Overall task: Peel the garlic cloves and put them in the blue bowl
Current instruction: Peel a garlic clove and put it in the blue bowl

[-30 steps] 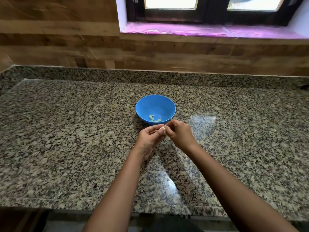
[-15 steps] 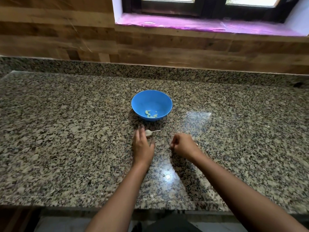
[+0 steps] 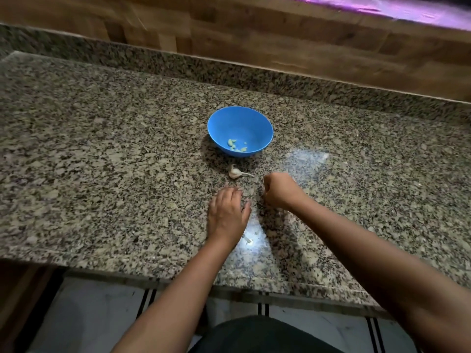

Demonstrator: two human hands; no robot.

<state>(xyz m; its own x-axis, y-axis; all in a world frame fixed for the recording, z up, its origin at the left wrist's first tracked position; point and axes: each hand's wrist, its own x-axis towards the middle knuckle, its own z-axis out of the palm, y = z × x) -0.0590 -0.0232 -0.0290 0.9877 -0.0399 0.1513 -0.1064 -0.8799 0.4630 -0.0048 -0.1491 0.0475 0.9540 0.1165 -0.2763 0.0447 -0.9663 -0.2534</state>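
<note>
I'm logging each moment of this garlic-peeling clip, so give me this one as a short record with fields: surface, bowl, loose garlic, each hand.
surface: speckled granite counter
bowl: blue bowl, upright, a few peeled garlic pieces inside
loose garlic: one unpeeled clove on the counter, just in front of the bowl, touched by neither hand
left hand: flat, palm down, fingers spread, empty
right hand: closed in a loose fist; contents not visible

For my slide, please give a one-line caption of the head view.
Unpeeled garlic clove lies on granite counter before blue bowl; left hand flat, right hand fisted.
</note>
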